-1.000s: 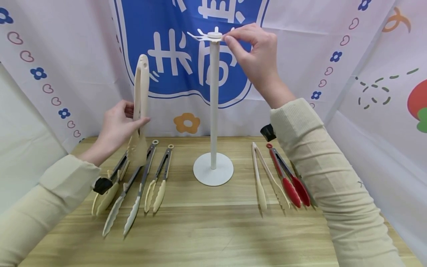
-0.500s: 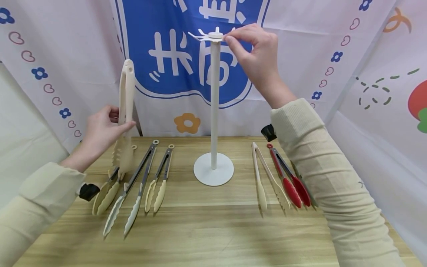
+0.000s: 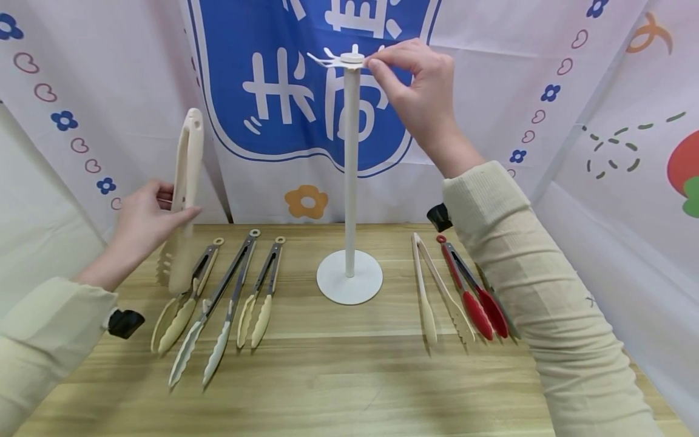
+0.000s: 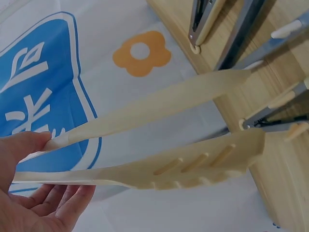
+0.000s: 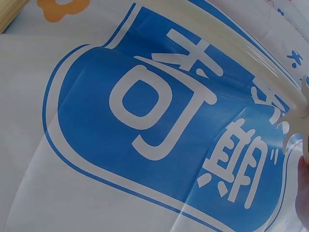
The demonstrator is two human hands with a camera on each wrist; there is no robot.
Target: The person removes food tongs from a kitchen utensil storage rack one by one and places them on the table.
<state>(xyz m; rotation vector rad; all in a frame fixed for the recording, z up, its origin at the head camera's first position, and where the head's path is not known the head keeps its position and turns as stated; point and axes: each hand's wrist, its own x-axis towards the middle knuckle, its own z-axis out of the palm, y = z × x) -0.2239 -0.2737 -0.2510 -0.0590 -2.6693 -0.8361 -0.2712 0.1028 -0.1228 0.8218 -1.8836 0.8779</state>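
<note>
My left hand (image 3: 144, 212) holds cream tongs (image 3: 189, 155) upright at the left, hinge end up and heads down, thumb on one arm and fingers on the other. One head is slotted with a scalloped edge in the left wrist view, and the two arms stand apart. At the top of a white stand (image 3: 351, 176), my right hand (image 3: 423, 88) pinches the hooked ring (image 3: 330, 60) on its right side between thumb and forefinger. In the right wrist view only a fingertip (image 5: 303, 193) shows beside the hooks.
On the wooden table left of the stand lie beige tongs (image 3: 180, 321), long grey-white tongs (image 3: 218, 343) and small yellow tongs (image 3: 263, 318). To the right lie slim cream tongs (image 3: 428, 318) and red tongs (image 3: 476, 312). A greenish item (image 3: 512, 331) is mostly hidden by my right sleeve.
My left hand has moved left and slightly down with the cream tongs, uncovering more of the beige tongs on the table. The right hand stays at the hooked ring.
</note>
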